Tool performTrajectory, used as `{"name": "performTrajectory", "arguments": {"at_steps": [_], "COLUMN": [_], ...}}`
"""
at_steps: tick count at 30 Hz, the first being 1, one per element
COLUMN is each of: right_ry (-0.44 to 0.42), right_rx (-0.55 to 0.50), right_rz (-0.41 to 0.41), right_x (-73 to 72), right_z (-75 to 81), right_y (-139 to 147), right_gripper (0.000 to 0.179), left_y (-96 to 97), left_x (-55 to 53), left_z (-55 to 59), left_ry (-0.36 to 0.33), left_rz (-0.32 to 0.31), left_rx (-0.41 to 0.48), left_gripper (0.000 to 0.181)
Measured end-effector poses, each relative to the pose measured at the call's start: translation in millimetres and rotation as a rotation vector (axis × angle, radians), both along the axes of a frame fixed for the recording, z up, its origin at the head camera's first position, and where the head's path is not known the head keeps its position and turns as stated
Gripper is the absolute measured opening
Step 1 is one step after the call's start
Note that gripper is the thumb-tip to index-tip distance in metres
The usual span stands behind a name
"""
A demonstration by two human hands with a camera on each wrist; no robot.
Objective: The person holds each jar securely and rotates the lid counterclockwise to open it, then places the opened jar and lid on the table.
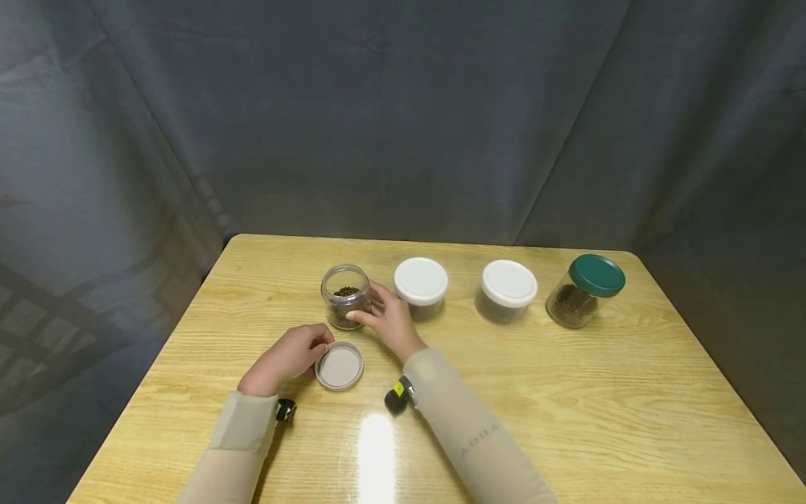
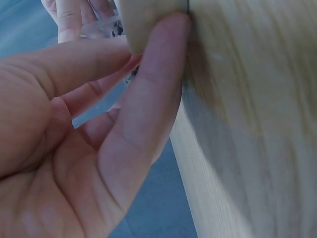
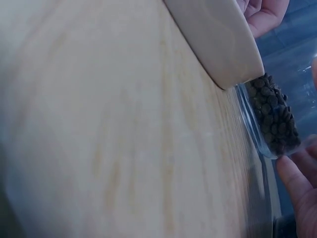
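Note:
An open glass jar (image 1: pixel 345 297) with small dark pieces in it stands upright near the table's left back. My right hand (image 1: pixel 392 323) holds it by the right side, thumb in front and fingers behind. In the right wrist view, the thumb of that hand (image 3: pixel 299 183) is at the jar's base, beside the dark pieces (image 3: pixel 272 114). A pale round lid (image 1: pixel 340 367) lies inside-up on the table just in front of the jar. Its left edge is pinched by my left hand (image 1: pixel 292 357); the left wrist view shows thumb and finger on the lid's rim (image 2: pixel 153 20).
To the right of the jar stand two tubs with white lids, one close by (image 1: pixel 420 281) and one farther along (image 1: pixel 508 284). A clear jar with a green lid (image 1: pixel 597 275) leans at the far right. Dark cloth (image 1: pixel 403 126) hangs behind the wooden table (image 1: pixel 598 406).

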State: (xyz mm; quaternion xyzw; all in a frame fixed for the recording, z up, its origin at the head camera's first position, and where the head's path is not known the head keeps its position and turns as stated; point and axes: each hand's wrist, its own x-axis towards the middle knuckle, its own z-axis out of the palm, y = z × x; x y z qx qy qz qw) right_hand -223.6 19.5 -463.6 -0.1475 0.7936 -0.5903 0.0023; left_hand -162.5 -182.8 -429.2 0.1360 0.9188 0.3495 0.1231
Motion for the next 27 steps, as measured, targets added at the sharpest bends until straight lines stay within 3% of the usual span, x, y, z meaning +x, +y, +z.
{"name": "performTrajectory", "arguments": {"at_steps": [15, 27], "right_ry": [-0.003, -0.031], "right_rx": [-0.003, -0.066], "right_rz": [-0.010, -0.013], "right_x": [-3.2, 0.7], "right_z": [1.6, -4.2], "right_y": [-4.1, -7.1], "right_gripper": [0.078, 0.080], "left_y": [0.1, -0.8], "left_x": [-0.8, 2.0], "left_z": [2.7, 4.4], "left_ry": [-0.001, 0.003], "left_rz": [0.008, 0.003], "left_rx": [0.010, -0.005], "left_gripper": [0.009, 0.011]}}
